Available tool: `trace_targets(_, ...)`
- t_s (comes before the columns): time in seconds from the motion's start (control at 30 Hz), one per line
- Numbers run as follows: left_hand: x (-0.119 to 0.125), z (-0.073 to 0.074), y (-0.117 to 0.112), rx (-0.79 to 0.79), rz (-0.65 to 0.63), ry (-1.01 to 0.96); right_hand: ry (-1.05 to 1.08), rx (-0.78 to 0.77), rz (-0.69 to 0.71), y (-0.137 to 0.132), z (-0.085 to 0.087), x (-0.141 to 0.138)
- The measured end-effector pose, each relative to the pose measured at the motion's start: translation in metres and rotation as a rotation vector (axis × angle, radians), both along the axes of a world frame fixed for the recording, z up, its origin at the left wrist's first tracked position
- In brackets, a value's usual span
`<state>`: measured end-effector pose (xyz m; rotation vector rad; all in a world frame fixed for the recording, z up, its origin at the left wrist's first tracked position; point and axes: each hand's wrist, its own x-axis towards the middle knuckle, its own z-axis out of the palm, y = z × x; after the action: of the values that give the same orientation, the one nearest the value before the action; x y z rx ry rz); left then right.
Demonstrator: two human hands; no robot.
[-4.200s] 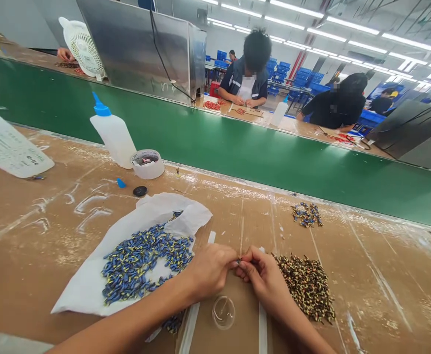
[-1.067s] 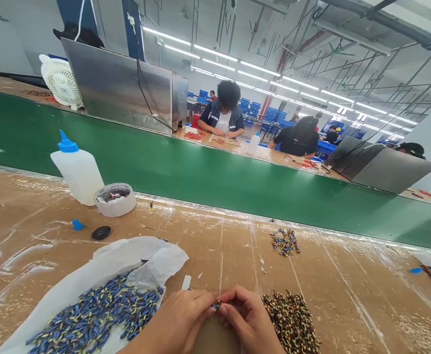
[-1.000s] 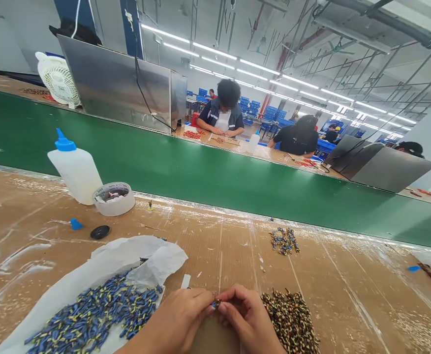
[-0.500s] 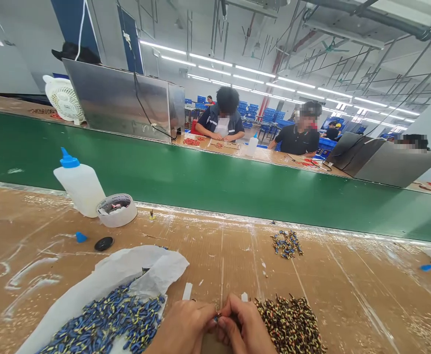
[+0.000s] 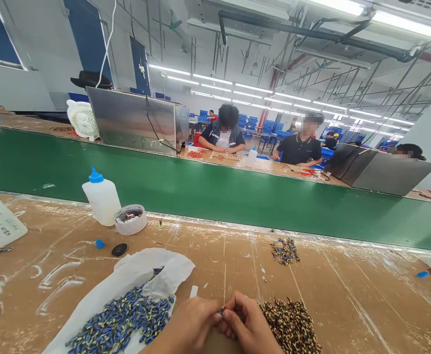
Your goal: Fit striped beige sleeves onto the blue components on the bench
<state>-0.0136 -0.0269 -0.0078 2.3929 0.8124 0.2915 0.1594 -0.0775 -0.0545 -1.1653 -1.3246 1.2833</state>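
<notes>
At the bottom edge of the head view my left hand and my right hand meet fingertip to fingertip, both pinched on one tiny part between them. Left of my hands a white plastic bag lies open with a heap of small blue and yellow parts on it. To the right, touching my right hand, sits a pile of dark brown and yellow parts. A smaller cluster of blue parts lies farther back on the brown tabletop.
A white squeeze bottle with a blue cap, a tape roll, a loose blue cap and a black disc stand at the back left. A green conveyor belt runs behind; other people work across it, beside a metal box and a fan.
The view has tilted upward and shifted, so my hands sit lower in the picture. They stay pinched together on the small part throughout. A person across the belt has raised their head.
</notes>
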Motion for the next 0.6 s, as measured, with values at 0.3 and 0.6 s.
trace_targets(0.3, -0.003, 0.003, 0.001, -0.013, 0.025, 0.011, 0.04, -0.015, -0.053, -0.005, 0.015, -0.002)
trace_targets(0.6, -0.003, 0.0, -0.002, 0.027, 0.001, -0.052, 0.018, 0.012, -0.017, -0.005, 0.006, 0.0)
